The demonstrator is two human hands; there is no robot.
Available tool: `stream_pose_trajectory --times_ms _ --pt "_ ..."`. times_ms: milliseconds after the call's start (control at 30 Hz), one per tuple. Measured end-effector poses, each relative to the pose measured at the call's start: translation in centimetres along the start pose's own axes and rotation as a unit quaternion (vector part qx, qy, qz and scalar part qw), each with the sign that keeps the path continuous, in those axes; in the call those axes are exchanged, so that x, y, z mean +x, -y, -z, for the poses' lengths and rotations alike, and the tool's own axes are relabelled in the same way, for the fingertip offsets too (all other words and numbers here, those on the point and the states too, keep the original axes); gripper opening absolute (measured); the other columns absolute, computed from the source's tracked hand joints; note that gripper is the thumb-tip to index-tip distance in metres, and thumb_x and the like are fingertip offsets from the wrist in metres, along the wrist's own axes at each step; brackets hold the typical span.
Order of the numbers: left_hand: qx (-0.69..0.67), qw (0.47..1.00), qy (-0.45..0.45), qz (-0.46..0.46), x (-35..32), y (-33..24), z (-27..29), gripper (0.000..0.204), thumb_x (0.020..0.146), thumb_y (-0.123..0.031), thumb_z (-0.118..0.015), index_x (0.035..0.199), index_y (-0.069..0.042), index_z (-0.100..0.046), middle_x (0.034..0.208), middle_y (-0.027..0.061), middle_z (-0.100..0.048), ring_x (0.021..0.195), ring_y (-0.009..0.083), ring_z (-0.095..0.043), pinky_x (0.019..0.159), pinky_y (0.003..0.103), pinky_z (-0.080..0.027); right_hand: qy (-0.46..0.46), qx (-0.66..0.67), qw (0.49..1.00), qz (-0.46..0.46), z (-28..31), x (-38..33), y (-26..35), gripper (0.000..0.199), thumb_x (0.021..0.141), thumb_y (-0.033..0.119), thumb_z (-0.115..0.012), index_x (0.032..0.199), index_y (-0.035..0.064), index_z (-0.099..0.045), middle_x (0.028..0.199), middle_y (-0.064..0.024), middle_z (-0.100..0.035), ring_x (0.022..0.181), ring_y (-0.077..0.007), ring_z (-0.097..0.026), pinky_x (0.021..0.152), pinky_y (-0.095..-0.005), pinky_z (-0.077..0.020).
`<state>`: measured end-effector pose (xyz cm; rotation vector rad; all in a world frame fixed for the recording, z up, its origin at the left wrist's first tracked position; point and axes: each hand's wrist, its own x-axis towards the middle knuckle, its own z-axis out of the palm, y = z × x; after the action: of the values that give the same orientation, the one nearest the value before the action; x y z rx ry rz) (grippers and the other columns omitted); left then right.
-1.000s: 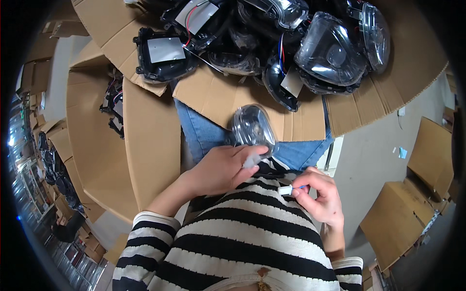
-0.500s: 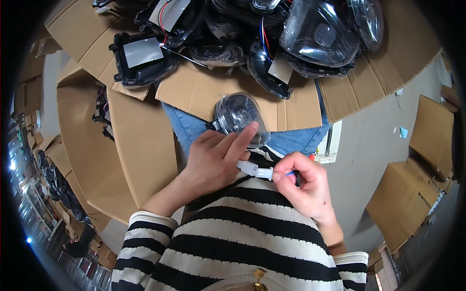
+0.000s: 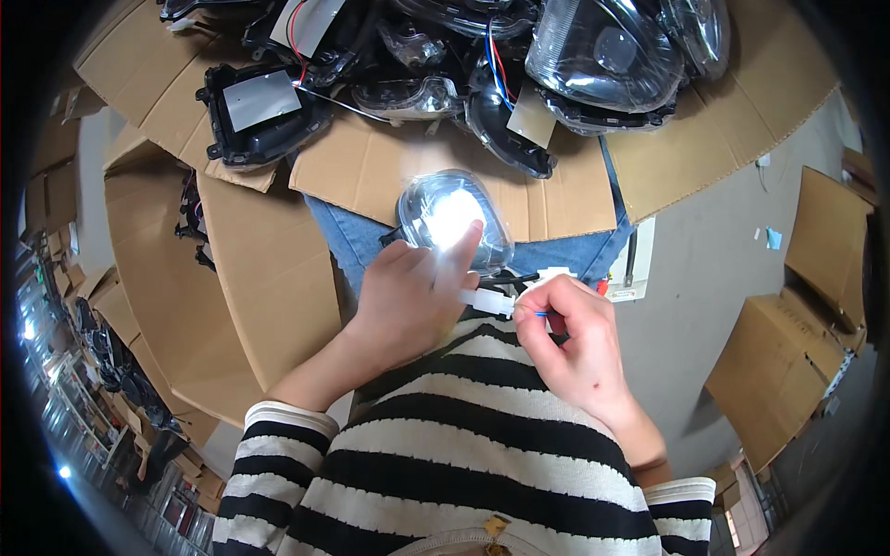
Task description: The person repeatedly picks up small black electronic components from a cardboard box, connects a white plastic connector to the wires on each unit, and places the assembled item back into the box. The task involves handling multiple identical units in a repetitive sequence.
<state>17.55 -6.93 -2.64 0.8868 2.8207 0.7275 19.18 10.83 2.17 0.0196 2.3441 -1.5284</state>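
A rounded lamp with a clear lens (image 3: pixel 496 243) glows bright white above my lap. My left hand (image 3: pixel 403 287) grips its near side, the index finger stretched over the lens and the thumb hidden. Beside that hand's fingers is a white plastic connector (image 3: pixel 489 301), whose two halves look joined. My right hand (image 3: pixel 577 338) is closed in a pinch on the connector's right end, where a blue wire shows. A dark cable and another white piece (image 3: pixel 556 273) lie just beyond my right fingers.
Several clear-lensed headlights (image 3: pixel 603 60) and black housings (image 3: pixel 264 111) with coloured wires are heaped on cardboard (image 3: pixel 371 162) ahead. A large open carton (image 3: pixel 269 278) stands at left, holding dark parts. More cartons (image 3: pixel 774 371) are on the grey floor at right.
The lamp, dark before, is now lit. The connector halves sit closer together, and both hands have shifted slightly, the right one a little up and left.
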Motion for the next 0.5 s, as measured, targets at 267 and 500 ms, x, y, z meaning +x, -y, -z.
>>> stream_pose_trajectory --times_ms 267,500 --pt "-0.358 0.918 0.125 0.113 0.3 0.0 2.2 0.022 0.071 -0.008 -0.061 0.092 -0.003 -0.059 0.068 0.0068 -0.050 0.060 0.0226 -0.052 0.057 0.029 -0.042 -0.010 0.070 0.997 -0.044 4.5 -1.9 -1.4 0.003 0.071 0.001 -0.056 0.073 0.0003 -0.054 0.063 -0.0037 -0.050 0.053 -0.0113 -0.043 0.050 -0.0231 -0.0353" --pt "-0.488 0.852 0.137 0.134 1.6 0.2 4.6 0.020 0.066 0.006 -0.058 0.084 0.000 -0.062 0.074 0.0073 -0.057 0.068 0.0192 -0.054 0.061 0.028 -0.042 0.015 0.086 0.994 0.066 5.8 -2.2 -0.4 0.008 0.065 -0.001 -0.060 0.072 0.0015 -0.057 0.066 -0.0044 -0.053 0.059 -0.0141 -0.044 0.056 -0.0250 -0.0345"
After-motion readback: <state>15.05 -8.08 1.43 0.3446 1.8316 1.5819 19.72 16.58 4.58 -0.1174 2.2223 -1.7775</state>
